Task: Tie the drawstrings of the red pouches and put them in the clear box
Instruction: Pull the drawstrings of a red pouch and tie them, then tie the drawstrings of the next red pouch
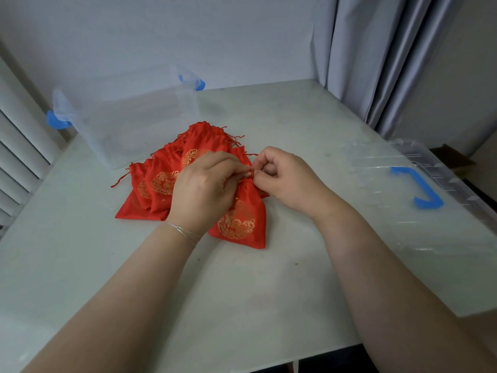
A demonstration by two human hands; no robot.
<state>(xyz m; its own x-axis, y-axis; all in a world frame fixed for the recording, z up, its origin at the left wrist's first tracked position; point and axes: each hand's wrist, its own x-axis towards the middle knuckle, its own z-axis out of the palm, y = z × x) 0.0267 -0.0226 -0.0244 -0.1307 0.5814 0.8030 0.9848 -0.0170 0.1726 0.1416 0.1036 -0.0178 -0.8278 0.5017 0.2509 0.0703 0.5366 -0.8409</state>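
Fingers (pixel 243 168) of both hands pinching thin red drawstring (pixel 251 172), gathered neck of satin pouch (pixel 239 219); gold round motif

Bare forearms, no sleeves, thin, perhaps silver bracelet (pixel 185 231) on left wrist

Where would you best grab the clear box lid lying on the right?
Probably by the blue handle on top of the lid, coming from above: the lid lies flat on the table, and the raised handle is its one part fingers can curl around.

Pale table (pixel 269 278); grey curtain (pixel 376 63) right; white louvred panel (pixel 16 146) left.
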